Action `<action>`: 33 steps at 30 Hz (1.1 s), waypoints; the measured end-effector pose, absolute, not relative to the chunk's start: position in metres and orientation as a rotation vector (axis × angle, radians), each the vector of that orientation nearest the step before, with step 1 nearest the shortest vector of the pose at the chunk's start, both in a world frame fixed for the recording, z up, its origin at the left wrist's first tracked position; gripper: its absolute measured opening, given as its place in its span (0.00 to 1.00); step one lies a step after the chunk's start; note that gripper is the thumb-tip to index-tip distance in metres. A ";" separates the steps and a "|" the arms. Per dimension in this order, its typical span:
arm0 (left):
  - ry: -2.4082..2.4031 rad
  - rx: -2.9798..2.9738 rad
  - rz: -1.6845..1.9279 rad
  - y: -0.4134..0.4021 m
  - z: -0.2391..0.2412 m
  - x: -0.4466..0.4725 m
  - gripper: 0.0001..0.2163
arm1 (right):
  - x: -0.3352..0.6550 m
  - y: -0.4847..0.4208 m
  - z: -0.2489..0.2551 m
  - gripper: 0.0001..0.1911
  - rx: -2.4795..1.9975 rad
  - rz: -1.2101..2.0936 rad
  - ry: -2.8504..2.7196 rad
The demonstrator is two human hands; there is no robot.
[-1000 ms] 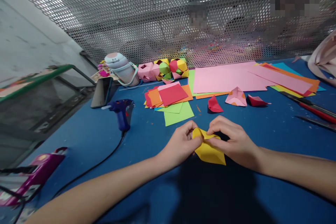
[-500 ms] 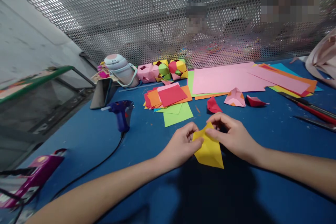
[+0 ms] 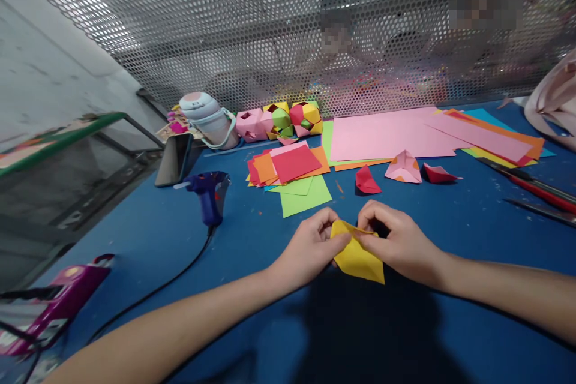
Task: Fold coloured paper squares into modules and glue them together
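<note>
A small yellow sheet of paper is held just above the blue tabletop, its upper edge bent over. My left hand pinches its left side, thumb on top. On the other side, my right hand is closed on the paper's upper right edge, with the fingertips partly hidden behind it. Just beyond my hands lie a folded red paper piece, a folded pink piece with orange spots and another folded red piece.
A blue glue gun with a cable lies left, near a phone and a bottle. Coloured squares, paper balls and large pink sheets sit toward the mesh. Scissors lie right.
My right hand has moved slightly down, and the paper's raised top corner has been bent down into a folded edge. My left hand has barely moved.
</note>
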State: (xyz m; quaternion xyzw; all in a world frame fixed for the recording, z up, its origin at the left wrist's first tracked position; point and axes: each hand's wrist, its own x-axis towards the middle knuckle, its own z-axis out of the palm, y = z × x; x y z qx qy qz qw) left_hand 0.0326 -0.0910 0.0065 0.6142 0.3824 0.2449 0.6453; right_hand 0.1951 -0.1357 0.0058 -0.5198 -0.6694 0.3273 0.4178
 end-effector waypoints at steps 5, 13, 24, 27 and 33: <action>0.834 1.368 0.573 -0.092 0.008 0.031 0.10 | 0.195 -0.138 0.004 0.10 -1.241 0.690 -1.774; 0.868 1.409 0.595 -0.092 0.004 0.030 0.10 | 0.196 -0.140 0.005 0.09 -1.211 0.599 -1.765; 0.921 1.438 0.606 -0.092 0.009 0.030 0.09 | 0.197 -0.138 0.002 0.10 -1.094 0.474 -1.868; 0.924 1.419 0.609 -0.092 0.012 0.031 0.09 | 0.198 -0.140 0.007 0.09 -1.105 0.558 -1.888; 0.893 1.468 0.628 -0.093 0.010 0.030 0.09 | 0.198 -0.140 0.011 0.03 -1.233 0.757 -1.802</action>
